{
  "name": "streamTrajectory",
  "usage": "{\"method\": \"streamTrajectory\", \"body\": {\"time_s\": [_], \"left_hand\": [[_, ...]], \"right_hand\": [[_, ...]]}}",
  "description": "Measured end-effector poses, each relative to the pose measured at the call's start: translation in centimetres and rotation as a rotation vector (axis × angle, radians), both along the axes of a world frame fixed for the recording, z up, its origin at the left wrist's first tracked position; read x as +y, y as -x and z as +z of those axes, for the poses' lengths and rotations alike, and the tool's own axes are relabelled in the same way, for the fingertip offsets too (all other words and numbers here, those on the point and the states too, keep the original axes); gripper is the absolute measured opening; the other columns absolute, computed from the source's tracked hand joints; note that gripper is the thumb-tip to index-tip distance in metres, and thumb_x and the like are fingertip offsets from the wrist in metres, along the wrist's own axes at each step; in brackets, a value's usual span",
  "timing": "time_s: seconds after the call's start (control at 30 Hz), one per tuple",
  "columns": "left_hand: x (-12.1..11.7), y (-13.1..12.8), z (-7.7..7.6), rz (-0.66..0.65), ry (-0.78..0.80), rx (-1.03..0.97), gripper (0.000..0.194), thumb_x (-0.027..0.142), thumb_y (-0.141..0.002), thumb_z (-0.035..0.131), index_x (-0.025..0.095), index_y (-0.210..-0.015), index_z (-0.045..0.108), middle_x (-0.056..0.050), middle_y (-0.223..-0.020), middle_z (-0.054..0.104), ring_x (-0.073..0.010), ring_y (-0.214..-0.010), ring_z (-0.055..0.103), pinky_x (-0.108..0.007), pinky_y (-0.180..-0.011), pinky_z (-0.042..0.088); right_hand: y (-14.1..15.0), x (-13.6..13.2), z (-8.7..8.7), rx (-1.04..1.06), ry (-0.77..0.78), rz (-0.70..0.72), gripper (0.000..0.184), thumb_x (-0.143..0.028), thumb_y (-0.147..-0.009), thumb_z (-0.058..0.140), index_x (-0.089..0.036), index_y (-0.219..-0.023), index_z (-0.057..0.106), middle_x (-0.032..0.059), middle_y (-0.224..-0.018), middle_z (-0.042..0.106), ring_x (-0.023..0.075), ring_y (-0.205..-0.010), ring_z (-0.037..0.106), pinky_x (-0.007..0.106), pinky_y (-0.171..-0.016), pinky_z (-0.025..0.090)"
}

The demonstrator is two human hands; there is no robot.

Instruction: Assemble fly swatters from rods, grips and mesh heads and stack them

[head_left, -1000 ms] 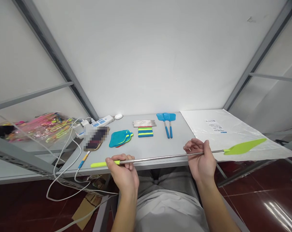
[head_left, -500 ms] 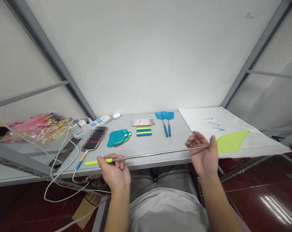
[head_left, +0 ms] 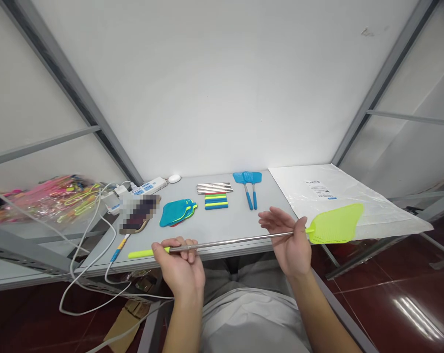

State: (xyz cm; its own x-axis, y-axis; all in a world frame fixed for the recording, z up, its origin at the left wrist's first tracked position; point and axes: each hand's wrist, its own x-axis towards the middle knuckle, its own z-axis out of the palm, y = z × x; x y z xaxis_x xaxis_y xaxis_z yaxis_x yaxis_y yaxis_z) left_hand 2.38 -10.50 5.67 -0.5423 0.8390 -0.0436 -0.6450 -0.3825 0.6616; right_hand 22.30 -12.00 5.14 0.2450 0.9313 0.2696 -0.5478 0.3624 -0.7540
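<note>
A yellow-green fly swatter with an extended metal rod lies across both my hands above the table's front edge. My left hand is closed around the rod where it meets the yellow-green grip. At the other end, my right hand pins the rod under its thumb, just short of the swatter's flat head; its fingers are spread. Behind the rod, two blue fly swatters lie with their heads overlapping. Metal rods and coloured handle grips are lined up to their left. Loose swatter heads sit stacked farther left.
A white plastic package with labels covers the table's right end. To the left are a power strip, a phone and white cables. Bagged colourful items lie beyond the left post.
My right hand has moved left towards my left hand, and the rod between them looks shorter. The swatter's head has come left with it and turned its flat face more towards me.
</note>
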Motion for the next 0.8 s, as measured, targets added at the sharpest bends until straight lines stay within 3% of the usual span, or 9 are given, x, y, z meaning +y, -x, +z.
{"method": "streamTrajectory", "body": {"time_s": [0.13,0.2,0.3,0.4,0.47,0.6,0.8], "left_hand": [[0.8,2.2,0.2,0.022,0.027,-0.020,0.041,0.045,-0.095,0.041,0.020,-0.062,0.040,0.009,-0.041,0.030,-0.0076,-0.034,0.022,-0.023,-0.043,0.027],[1.1,3.1,0.2,0.043,0.041,-0.023,0.041,0.044,-0.095,0.040,0.020,-0.061,0.039,0.009,-0.040,0.029,-0.0076,-0.033,0.021,-0.023,-0.043,0.027],[1.4,3.9,0.0,0.073,0.050,-0.012,0.041,0.044,-0.094,0.042,0.020,-0.060,0.038,0.009,-0.041,0.029,-0.0073,-0.033,0.022,-0.023,-0.044,0.029],[1.4,3.7,-0.1,0.077,0.065,0.006,0.040,0.045,-0.093,0.043,0.020,-0.061,0.040,0.009,-0.042,0.030,-0.0075,-0.035,0.024,-0.023,-0.045,0.032],[1.3,3.0,-0.3,0.058,0.072,0.004,0.040,0.046,-0.093,0.045,0.021,-0.062,0.041,0.009,-0.042,0.030,-0.0075,-0.035,0.025,-0.024,-0.047,0.034],[0.9,1.4,-0.3,0.014,0.032,-0.033,0.041,0.049,-0.092,0.046,0.021,-0.063,0.039,0.008,-0.043,0.031,-0.0075,-0.037,0.026,-0.024,-0.046,0.032],[-0.1,0.4,0.5,0.046,-0.032,-0.007,0.038,0.045,-0.092,0.046,0.021,-0.065,0.040,0.008,-0.044,0.031,-0.0075,-0.038,0.025,-0.024,-0.049,0.033]], "right_hand": [[0.7,0.0,-0.3,-0.085,-0.029,0.174,0.068,-0.075,-0.077,0.054,-0.024,-0.121,0.066,0.0098,-0.109,0.066,0.0237,-0.092,0.061,0.040,-0.086,0.047],[0.6,0.1,-0.3,-0.055,-0.050,0.183,0.077,-0.078,-0.066,0.063,-0.024,-0.121,0.066,0.0090,-0.107,0.063,0.0227,-0.087,0.061,0.039,-0.081,0.049],[-0.5,0.5,-0.2,0.079,-0.019,-0.001,0.067,-0.075,-0.069,0.062,-0.023,-0.110,0.068,0.0064,-0.097,0.063,0.0202,-0.083,0.059,0.035,-0.074,0.050],[-1.8,0.9,0.0,0.199,0.086,-0.288,0.036,-0.053,-0.080,0.066,-0.026,-0.104,0.066,0.0018,-0.095,0.063,0.0162,-0.082,0.059,0.030,-0.067,0.050],[-2.3,0.9,0.2,0.228,0.108,-0.399,0.027,-0.044,-0.081,0.069,-0.026,-0.102,0.065,-0.0007,-0.092,0.063,0.0125,-0.073,0.057,0.027,-0.064,0.050],[-2.3,0.7,0.5,0.222,0.077,-0.447,0.029,-0.048,-0.085,0.064,-0.022,-0.098,0.063,-0.0041,-0.076,0.057,0.0057,-0.050,0.042,0.024,-0.055,0.046],[-0.4,0.5,-0.1,0.195,0.166,-0.461,0.032,-0.052,-0.081,0.067,-0.025,-0.097,0.060,-0.0032,-0.084,0.061,0.0048,-0.049,0.042,0.024,-0.055,0.048]]}}
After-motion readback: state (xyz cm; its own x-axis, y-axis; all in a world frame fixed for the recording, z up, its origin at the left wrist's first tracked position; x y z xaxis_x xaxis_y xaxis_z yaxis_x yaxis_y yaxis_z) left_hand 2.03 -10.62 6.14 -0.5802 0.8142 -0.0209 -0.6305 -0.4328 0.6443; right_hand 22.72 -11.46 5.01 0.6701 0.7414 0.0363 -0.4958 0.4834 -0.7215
